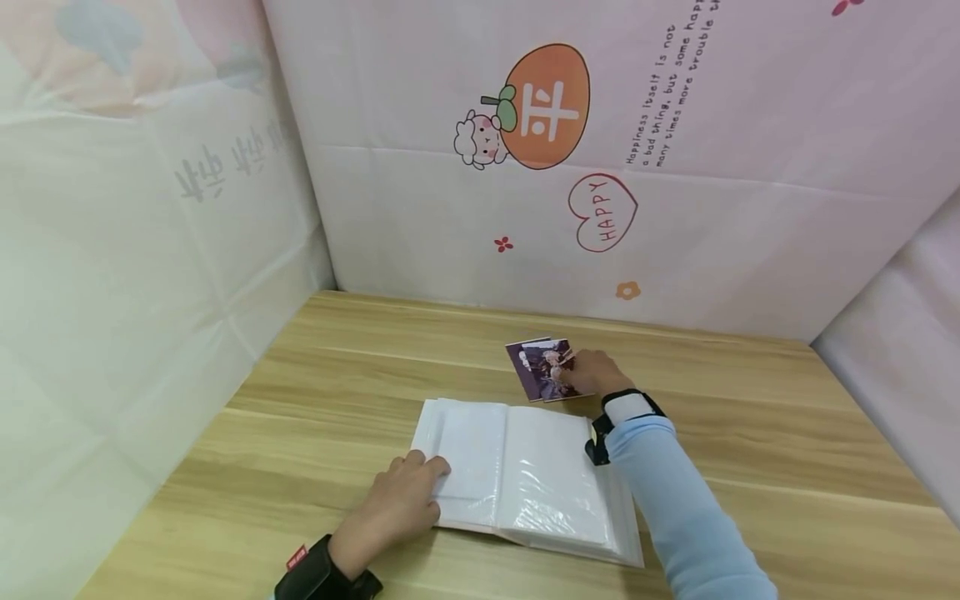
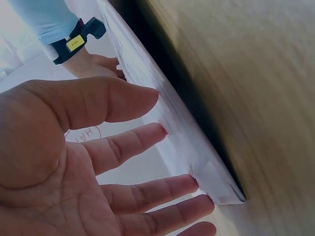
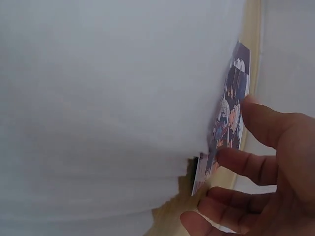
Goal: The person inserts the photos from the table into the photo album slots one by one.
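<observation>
Photo cards (image 1: 543, 367) under right hand (image 1: 592, 372) (head view only).

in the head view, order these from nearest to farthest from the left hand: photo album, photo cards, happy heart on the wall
1. photo album: under the left hand, on its left page.
2. photo cards: beyond the album, under the right hand.
3. HAPPY heart: on the back wall.

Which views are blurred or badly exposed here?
Head view: evenly lit and sharp, with the album and cards clear. Left wrist view: dim, the table blurred and the left hand large. Right wrist view: a washed-out white surface fills most of the frame; the cards are soft.
</observation>
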Tool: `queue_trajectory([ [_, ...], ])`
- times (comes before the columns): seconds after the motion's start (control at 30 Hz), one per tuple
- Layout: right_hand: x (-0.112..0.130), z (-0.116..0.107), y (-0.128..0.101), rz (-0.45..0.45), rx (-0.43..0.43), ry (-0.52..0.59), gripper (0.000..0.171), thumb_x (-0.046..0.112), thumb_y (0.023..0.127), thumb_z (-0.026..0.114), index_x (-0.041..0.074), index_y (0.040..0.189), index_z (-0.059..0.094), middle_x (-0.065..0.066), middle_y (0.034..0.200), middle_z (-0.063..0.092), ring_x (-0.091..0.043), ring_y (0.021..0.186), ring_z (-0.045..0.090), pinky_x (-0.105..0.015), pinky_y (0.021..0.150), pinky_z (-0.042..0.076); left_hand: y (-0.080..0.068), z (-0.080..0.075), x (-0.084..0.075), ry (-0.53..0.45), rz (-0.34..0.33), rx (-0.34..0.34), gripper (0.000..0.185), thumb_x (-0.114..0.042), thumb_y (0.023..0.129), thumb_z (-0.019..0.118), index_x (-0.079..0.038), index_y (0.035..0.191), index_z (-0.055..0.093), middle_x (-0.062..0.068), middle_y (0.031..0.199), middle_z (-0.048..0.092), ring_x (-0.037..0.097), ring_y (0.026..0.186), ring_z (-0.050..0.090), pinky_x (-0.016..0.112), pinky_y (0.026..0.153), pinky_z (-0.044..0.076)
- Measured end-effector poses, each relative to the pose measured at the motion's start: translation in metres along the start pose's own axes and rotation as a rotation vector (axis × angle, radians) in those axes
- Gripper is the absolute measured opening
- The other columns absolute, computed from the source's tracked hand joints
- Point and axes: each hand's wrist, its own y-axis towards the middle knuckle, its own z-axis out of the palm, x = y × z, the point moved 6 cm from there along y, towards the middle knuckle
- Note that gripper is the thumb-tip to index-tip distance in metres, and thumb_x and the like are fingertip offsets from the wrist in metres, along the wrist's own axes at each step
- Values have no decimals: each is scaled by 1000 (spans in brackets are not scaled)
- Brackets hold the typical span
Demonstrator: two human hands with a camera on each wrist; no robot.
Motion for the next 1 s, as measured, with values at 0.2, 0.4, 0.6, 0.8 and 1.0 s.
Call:
queue_trajectory([
  [0.2, -8, 0, -2, 82, -39, 76, 50, 28, 80, 70, -10, 107, 53, -18, 90, 55, -30, 82, 48, -42, 71, 44, 1, 1, 0, -5, 0, 3, 42, -2, 69, 64, -4, 110, 61, 9, 89, 51, 24, 75, 44, 40, 58, 38],
  [0.4, -18, 1, -1, 124, -66, 181, 52, 18, 73, 75, -10, 107, 47, -20, 92, 51, -32, 85, 49, -43, 72, 45, 1, 2, 1, -4, -6, -2, 41, -1, 69, 63, -4, 109, 61, 9, 89, 50, 24, 75, 43, 41, 58, 38],
  [0.6, -22, 2, -1, 146, -28, 237, 51, 13, 74, 74, -9, 110, 45, -20, 96, 52, -31, 85, 50, -41, 72, 45, 2, 2, 2, -9, -11, 2, 40, -1, 69, 63, -4, 109, 60, 9, 90, 50, 24, 75, 43, 40, 58, 37],
  [0.8, -20, -3, -11, 205, -15, 197, 46, 25, 74, 74, -5, 101, 52, -17, 90, 53, -33, 84, 46, -46, 75, 38, 2, 3, 2, -19, -11, 5, 41, -1, 69, 63, -4, 110, 60, 8, 89, 49, 24, 75, 42, 40, 58, 37],
  [1.0, -26, -2, -16, 230, 2, 210, 63, 28, 72, 77, -10, 110, 44, -24, 97, 47, -36, 92, 42, -49, 79, 41, 2, 4, 3, -25, -15, 7, 41, -1, 70, 63, -4, 110, 60, 8, 89, 48, 24, 76, 41, 39, 58, 36],
])
